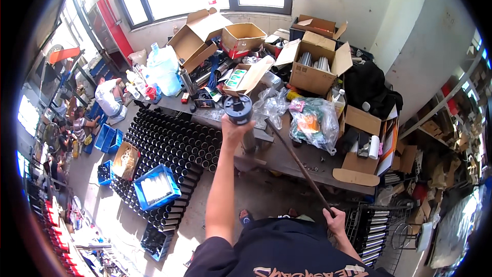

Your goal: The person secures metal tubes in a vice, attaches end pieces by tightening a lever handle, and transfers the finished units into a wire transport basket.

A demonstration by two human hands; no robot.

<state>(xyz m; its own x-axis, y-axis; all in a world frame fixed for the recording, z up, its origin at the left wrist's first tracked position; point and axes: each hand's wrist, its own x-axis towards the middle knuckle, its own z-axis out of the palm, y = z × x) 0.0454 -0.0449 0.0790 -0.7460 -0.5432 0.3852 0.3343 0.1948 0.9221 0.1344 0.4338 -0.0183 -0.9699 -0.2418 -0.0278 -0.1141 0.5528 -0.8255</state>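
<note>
My left hand (237, 132), arm stretched forward over the bench edge, is closed around a dark cylinder with a round grey-black top (238, 107). A grey metal cylinder (248, 142) shows just below that hand at the bench edge; whether it is joined to the held piece I cannot tell. Low at the right, my right hand (335, 220) is wrapped round the near end of a long dark rod (300, 164). The rod slants up and left, its far end close to the right of the grey cylinder. A clear plastic bag of colourful items (313, 123) lies beyond the rod.
The cluttered workbench (323, 172) carries cardboard boxes (312, 74), a water jug (164, 72) and loose parts. Rows of black tubes (171, 138) stand at the left, with a blue crate (156, 187) on them. A wire rack of tubes (376, 231) is at right. People work at far left.
</note>
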